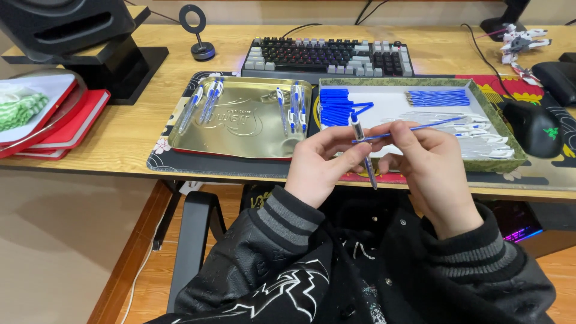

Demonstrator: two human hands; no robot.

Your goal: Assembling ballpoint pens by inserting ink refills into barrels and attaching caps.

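From the head view, the left hand point(318, 165) holds a clear pen barrel point(363, 150) pinched in its fingers, its tip pointing down past the table's near edge. The right hand point(426, 156) pinches a thin blue refill point(414, 128), its end at the barrel's top. Behind them, by the near edge, a grey tray point(420, 84) holds blue caps, refills and clear barrels. Left of it, a gold tin tray point(240, 120) carries finished pens.

Blue refill point(414, 127), clear pen barrel point(365, 153), gold tin tray point(240, 120), black sleeves with grey-striped cuffs point(282, 219)
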